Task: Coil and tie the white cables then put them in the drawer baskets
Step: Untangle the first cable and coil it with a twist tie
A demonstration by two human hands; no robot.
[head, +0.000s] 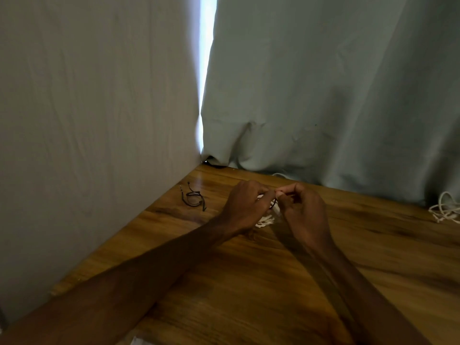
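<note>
Both hands (273, 202) pinch a white cable (266, 221) — dark cable (194, 198) left, loose cable (445, 207) right.

Home room: curtain (323, 83), wooden table (249, 282).

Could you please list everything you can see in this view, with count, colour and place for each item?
white cable bundle: one, white, on the table between the two hands, partly hidden by them
loose white cable: one, white, at the table's far right edge near the curtain
dark cable: one, dark, coiled, on the table near the wall, left of the hands
table: one, brown wood grain, fills the lower picture
curtain: one, pale grey-green, hangs behind the table at right
wall: one, pale grey, at left
left hand: one, grip closed on the white cable bundle
right hand: one, fingertips pinching at the same bundle
</note>
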